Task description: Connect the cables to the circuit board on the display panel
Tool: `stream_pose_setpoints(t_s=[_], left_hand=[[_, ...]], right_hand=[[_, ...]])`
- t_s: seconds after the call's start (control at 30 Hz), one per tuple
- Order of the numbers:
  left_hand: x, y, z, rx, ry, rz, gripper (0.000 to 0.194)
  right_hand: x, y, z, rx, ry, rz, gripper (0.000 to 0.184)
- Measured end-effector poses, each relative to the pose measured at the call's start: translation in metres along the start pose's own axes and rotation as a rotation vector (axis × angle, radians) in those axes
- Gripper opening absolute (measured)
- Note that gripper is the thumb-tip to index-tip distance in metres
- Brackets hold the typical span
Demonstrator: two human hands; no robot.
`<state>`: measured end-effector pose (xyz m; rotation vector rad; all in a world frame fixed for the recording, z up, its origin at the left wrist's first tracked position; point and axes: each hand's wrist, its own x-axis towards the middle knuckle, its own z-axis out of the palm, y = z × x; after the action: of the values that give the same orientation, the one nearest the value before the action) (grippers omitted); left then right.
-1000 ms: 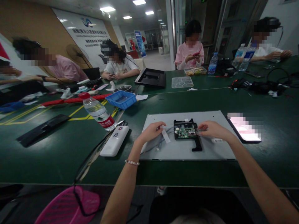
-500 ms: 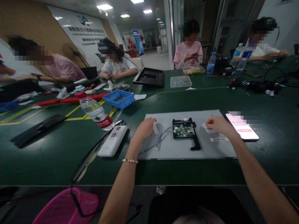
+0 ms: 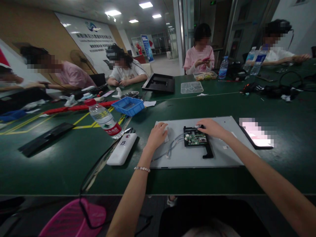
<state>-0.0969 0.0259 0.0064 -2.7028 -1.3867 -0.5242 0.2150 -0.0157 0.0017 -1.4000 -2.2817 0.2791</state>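
Note:
A grey metal panel (image 3: 222, 154) lies flat on the green table in front of me. On it sits a green circuit board (image 3: 196, 139) in a black frame (image 3: 207, 151), with thin wires (image 3: 172, 144) running off to the left. My left hand (image 3: 158, 133) rests on the panel's left part, fingers curled over a small white strip (image 3: 167, 137). My right hand (image 3: 209, 127) lies across the top edge of the black frame, its fingers stretched out and pressing near a white tab there.
A water bottle (image 3: 105, 120) and a white oblong device (image 3: 122, 148) lie left of the panel; a blue bin (image 3: 129, 106) is behind them. A lit phone (image 3: 256, 136) lies at the right. A pink stool (image 3: 74, 219) stands below. Other people sit around the table.
My right hand moved left from the label on the panel's right side onto the top of the black frame. My left hand pressed the white strip down against the panel.

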Motion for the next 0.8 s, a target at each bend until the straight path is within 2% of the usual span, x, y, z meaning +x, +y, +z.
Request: stream_pose_setpoints(t_s=[0.13,0.33,0.47,0.63,0.8], left_hand=[[0.000,-0.002,0.001,-0.002,-0.009,-0.007,0.034],[0.001,-0.003,0.000,0.002,-0.022,-0.029,0.034],[0.000,-0.002,-0.001,0.002,-0.035,-0.018,0.033],[0.001,-0.002,0.002,-0.002,-0.044,-0.016,0.032],[0.001,0.002,-0.001,0.009,-0.036,-0.032,0.034]], right_hand=[[0.010,0.001,0.010,-0.045,-0.020,0.087,0.023],[0.001,0.005,-0.009,-0.198,0.123,0.197,0.028],[-0.013,0.024,-0.011,-0.290,0.050,0.263,0.032],[-0.018,0.047,-0.005,-0.218,0.025,0.276,0.038],[-0.018,0.050,-0.010,-0.162,0.067,0.320,0.034]])
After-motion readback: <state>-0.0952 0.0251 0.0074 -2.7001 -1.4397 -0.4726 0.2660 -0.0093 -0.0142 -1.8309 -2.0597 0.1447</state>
